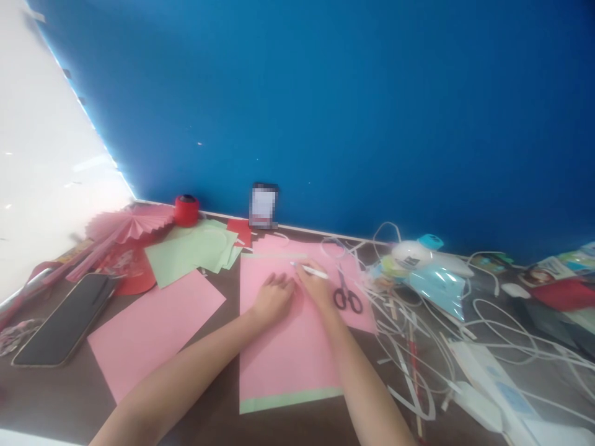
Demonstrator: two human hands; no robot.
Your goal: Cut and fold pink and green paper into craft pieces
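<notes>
My left hand point(273, 297) lies flat on a pink paper sheet point(288, 347), fingers stretched out and pressing it down near its far end. Right beside it my right hand point(316, 286) is closed around a white pen point(310, 270) whose tip touches the sheet's upper part. A green sheet edge point(288, 399) shows under the pink sheet's near end. Black-handled scissors point(346, 294) lie just right of my right hand.
A second pink sheet point(153, 331) and a phone point(67, 319) lie at the left, with green papers point(195, 251), a pink paper fan point(127, 226) and a red tape roll point(186, 209) behind. White paper strips point(418, 347), a glue bottle point(413, 254) and packets crowd the right.
</notes>
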